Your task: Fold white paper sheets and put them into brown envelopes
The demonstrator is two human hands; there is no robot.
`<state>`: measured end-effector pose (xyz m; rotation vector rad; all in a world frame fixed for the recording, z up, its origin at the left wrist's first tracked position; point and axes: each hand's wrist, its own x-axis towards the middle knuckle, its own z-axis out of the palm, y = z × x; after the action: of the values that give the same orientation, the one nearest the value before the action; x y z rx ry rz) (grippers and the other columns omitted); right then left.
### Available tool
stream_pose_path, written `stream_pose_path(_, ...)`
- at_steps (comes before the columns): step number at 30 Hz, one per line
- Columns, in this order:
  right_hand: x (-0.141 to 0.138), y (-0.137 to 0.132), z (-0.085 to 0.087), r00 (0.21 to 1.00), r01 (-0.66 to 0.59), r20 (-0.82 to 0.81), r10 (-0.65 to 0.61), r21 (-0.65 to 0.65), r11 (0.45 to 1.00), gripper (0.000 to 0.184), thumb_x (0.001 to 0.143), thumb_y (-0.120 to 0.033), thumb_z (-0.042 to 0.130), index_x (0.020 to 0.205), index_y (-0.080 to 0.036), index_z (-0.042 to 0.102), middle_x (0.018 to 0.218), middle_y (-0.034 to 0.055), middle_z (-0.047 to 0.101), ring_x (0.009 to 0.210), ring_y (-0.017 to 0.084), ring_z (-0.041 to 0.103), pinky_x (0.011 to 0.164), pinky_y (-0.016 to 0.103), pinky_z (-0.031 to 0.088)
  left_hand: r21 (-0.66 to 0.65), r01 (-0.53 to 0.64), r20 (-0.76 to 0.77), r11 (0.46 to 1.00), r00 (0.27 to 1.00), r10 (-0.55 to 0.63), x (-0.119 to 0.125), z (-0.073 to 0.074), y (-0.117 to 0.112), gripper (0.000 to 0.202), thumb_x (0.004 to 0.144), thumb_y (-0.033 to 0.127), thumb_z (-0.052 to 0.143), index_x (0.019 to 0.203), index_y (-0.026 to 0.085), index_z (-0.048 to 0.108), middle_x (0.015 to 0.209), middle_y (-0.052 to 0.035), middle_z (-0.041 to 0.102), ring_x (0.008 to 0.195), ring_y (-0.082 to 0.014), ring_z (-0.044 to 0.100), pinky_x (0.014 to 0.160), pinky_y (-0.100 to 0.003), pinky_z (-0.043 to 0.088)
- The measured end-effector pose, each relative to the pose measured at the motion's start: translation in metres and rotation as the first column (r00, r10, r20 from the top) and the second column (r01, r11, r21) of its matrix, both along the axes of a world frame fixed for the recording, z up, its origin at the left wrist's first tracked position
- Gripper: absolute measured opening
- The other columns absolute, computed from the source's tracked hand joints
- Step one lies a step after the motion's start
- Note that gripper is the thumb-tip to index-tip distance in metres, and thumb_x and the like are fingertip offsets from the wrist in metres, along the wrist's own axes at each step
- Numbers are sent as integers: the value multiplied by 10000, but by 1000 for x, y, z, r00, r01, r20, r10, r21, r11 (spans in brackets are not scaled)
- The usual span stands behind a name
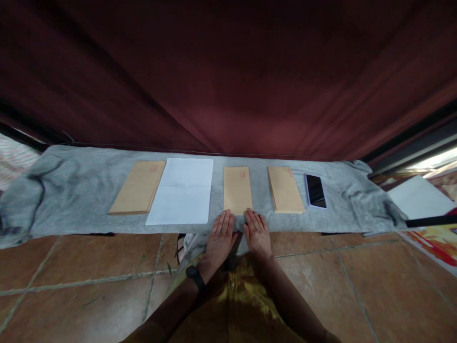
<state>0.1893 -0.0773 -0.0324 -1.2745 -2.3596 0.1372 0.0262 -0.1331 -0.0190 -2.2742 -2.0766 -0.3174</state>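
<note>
A single brown paper envelope with small red print lies flat in the middle of the cloth-covered table. On its near left corner rest the fingertips of my left hand, stretched out flat. My right hand lies flat too, its fingertips at the near right corner. To the left are a stack of white paper and a thicker stack of brown envelopes, partly side by side. A smaller stack of envelopes sits to the right of my right hand.
A phone with a pale purple edge lies right of the envelope stacks. Grey cloth covers the narrow table. A dark red curtain hangs along its far edge. Tiled floor shows in front; a white board is at far right.
</note>
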Motion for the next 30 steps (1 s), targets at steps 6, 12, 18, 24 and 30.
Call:
stream_pose_path(6, 8, 3, -1, 1000, 25, 15, -25, 29, 999, 459, 1060, -261, 353, 1482, -136, 484, 1507, 107, 522, 1407, 246, 456, 1190, 453, 290, -18, -32, -14, 999, 999, 32, 0, 5, 0, 566, 996, 305, 432, 1492, 36, 403, 1596, -205, 369, 1510, -269, 303, 1241, -473, 274)
stream_pose_path(12, 6, 2, -1, 999, 36, 22, -36, 35, 999, 463, 1056, -257, 354, 1485, -136, 478, 1499, 113, 531, 1405, 242, 450, 1188, 458, 285, -55, -32, -46, 998, 998, 30, -1, 12, 3, 579, 980, 338, 470, 1492, 73, 424, 1576, -197, 412, 1502, -303, 319, 1254, -548, 192)
stream_pose_path(18, 5, 0, -3, 999, 47, 16, -48, 42, 998, 468, 1056, -255, 347, 1490, -133, 473, 1499, 117, 531, 1422, 249, 429, 1194, 471, 269, -37, -3, -23, 999, 1000, 2, 12, 11, 8, 664, 933, 310, 548, 1543, 131, 359, 1618, -177, 345, 1519, -321, 270, 1241, -549, 229)
stream_pose_path(24, 0, -1, 3, 997, 72, 13, -72, 17, 997, 457, 1058, -256, 349, 1469, -126, 502, 1485, 129, 543, 1434, 253, 416, 1208, 493, 248, -21, 62, -7, 998, 998, -62, 28, -1, 14, 634, 909, 144, 452, 1528, 45, 357, 1627, -173, 323, 1525, -286, 256, 1244, -462, 271)
stream_pose_path(30, -15, -1, 8, 1000, -5, 9, 6, -41, 999, 448, 1056, -236, 339, 1451, -127, 522, 1482, 114, 550, 1429, 227, 428, 1220, 467, 248, 6, 35, -46, 999, 998, -34, 24, -10, 12, 637, 898, 83, 385, 1528, 7, 332, 1618, -205, 324, 1528, -284, 234, 1238, -473, 296)
